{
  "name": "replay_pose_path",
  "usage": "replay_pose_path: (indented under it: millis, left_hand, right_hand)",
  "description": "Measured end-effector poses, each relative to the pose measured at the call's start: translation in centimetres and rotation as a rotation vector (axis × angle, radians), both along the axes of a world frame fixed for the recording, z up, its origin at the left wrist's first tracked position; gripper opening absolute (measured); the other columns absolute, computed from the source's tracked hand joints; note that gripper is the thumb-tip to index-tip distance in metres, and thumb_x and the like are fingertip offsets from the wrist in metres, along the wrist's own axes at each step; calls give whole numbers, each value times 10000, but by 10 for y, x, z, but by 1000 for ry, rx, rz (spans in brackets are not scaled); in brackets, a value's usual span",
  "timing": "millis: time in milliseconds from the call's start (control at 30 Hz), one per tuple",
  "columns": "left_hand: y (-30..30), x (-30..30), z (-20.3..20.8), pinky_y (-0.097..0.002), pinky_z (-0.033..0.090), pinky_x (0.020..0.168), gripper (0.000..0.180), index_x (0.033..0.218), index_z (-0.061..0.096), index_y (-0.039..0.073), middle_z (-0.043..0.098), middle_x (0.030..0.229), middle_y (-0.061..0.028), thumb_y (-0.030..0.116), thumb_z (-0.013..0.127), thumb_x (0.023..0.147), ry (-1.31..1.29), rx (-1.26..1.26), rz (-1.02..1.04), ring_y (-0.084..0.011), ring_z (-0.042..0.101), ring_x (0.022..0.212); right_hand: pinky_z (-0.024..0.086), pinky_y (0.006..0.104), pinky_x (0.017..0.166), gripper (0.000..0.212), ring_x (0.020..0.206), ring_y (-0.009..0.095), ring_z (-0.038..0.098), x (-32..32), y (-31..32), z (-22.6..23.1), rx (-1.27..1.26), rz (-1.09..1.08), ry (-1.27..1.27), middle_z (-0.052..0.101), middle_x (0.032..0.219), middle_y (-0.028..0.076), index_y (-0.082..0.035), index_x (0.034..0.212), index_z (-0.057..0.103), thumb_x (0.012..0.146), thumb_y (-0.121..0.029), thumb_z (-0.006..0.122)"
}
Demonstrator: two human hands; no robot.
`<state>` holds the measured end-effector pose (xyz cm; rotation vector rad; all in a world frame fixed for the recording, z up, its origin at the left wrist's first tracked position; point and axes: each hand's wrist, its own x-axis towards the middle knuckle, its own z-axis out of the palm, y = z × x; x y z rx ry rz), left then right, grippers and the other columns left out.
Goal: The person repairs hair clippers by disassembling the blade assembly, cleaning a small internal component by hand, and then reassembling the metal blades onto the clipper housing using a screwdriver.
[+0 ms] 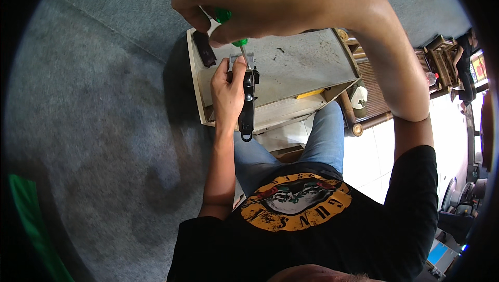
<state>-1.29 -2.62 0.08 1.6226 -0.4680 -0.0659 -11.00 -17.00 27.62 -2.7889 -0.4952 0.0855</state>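
My left hand is closed round the blade end of a black hair clipper, just over the front part of a small table. The clipper's hanging loop points toward me, and its metal blade faces away. From above, my right hand grips a screwdriver with a green handle. The screwdriver's shaft slants down to the blade end, where the tip meets the clipper near my left thumb; the exact contact is too small to make out. A dark elongated piece, perhaps a clipper housing, lies on the table left of my hands.
The worn table has a raised pale edge and an open shelf beneath, with a yellow item inside. To the right stands a bamboo bench bearing a white cap. A grey wall-like surface fills the left.
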Motion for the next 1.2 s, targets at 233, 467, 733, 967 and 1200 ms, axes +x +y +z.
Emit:
replay_pose_path:
  millis: [233, 467, 733, 967, 1200]
  left_hand:
    - [0, 1, -3, -283, 275, 506, 361, 835, 580, 14, 408, 622, 65, 287, 639, 1064, -13, -15, -5, -35, 349, 566]
    - [3, 3, -6, -277, 278, 503, 362, 843, 591, 19, 424, 628, 67, 297, 632, 1071, -26, -60, 1, -29, 358, 568]
    - [-3, 2, -5, -278, 300, 499, 374, 855, 589, 20, 457, 620, 62, 324, 629, 1069, -9, -28, -10, -30, 389, 563]
    - [3, 5, -7, -285, 292, 492, 402, 824, 565, 22, 444, 611, 61, 338, 634, 1063, 13, 0, 9, -36, 374, 555]
    - [7, 3, -5, -286, 293, 495, 397, 832, 589, 17, 441, 607, 61, 337, 631, 1063, 15, 28, 32, -39, 376, 555]
  right_hand:
    - [555, 442, 687, 215, 735, 334, 652, 4, -6, -4, 167, 63, -68, 647, 871, 227, 82, 998, 547, 988, -129, 589]
    - [560, 414, 591, 285, 623, 338, 672, 42, -30, -64, 186, 482, -403, 647, 693, 174, 110, 1013, 541, 1076, -169, 538]
    - [554, 392, 527, 377, 590, 328, 700, 4, -19, -4, 16, 167, -34, 664, 643, 192, 91, 968, 593, 1091, -260, 534]
    - [559, 461, 569, 337, 583, 340, 692, -7, -32, -27, 6, 163, -258, 656, 637, 196, 95, 940, 608, 1080, -200, 525]
    - [558, 475, 604, 382, 620, 378, 702, -3, -18, -40, 52, 155, -354, 660, 648, 211, 89, 943, 626, 1098, -240, 509]
